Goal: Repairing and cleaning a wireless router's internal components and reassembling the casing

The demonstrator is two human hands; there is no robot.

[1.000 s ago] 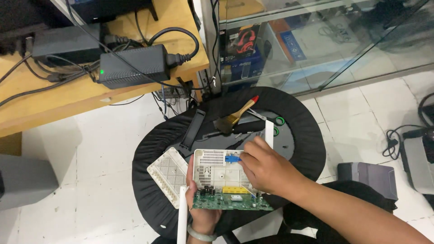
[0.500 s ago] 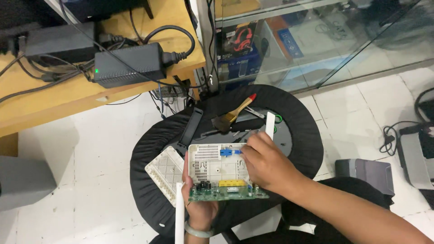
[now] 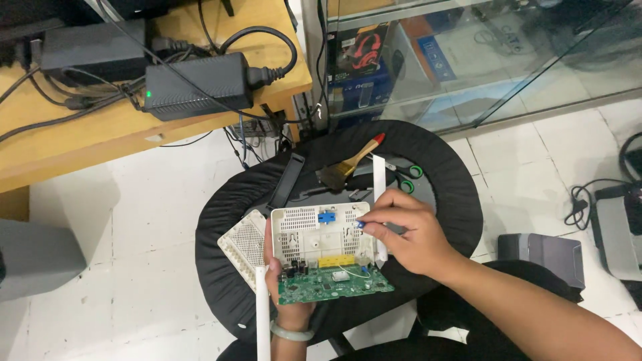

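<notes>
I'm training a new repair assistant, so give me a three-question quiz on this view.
1. True or false: the wooden-handled paintbrush with a red tip lies on the round black cushioned stool.
2. Which hand holds the opened white plastic router shell with its green circuit board from below?
A. left hand
B. right hand
3. What colour is the small connector near the shell's top edge?

Key: 1 true; 2 A; 3 blue.
</notes>
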